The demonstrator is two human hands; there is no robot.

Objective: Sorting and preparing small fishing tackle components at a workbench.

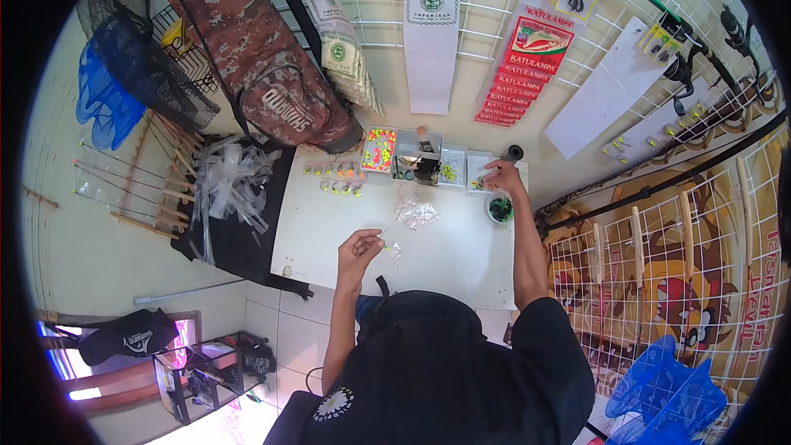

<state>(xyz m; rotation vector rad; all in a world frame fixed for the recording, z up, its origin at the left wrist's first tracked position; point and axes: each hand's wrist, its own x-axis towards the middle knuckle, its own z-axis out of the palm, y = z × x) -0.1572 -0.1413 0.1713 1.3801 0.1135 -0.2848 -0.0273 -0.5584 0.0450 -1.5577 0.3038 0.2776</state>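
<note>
My left hand (357, 254) is raised above the front of a white table (457, 247). Between its thumb and fingers it pinches a thin fishing rig (387, 248) with a yellow-green part. A bit of clear plastic (396, 251) shows right beside it. My right hand (507, 177) reaches to the back right, its fingertips in a white open box (479, 164) with small yellowish pieces. Whether those fingers grip a piece is too small to tell. Close to my right wrist stands a white cup (499, 207) of dark and green bits.
Small clear bags (416, 209) lie mid-table. Along the back stand a box of colourful floats (379, 149), a divided tray (419, 148) and a black roll (513, 152). Packaged rigs (334, 170) lie at left. A camouflage rod bag (266, 68) leans over the back-left corner; wire grids (661, 247) flank the right.
</note>
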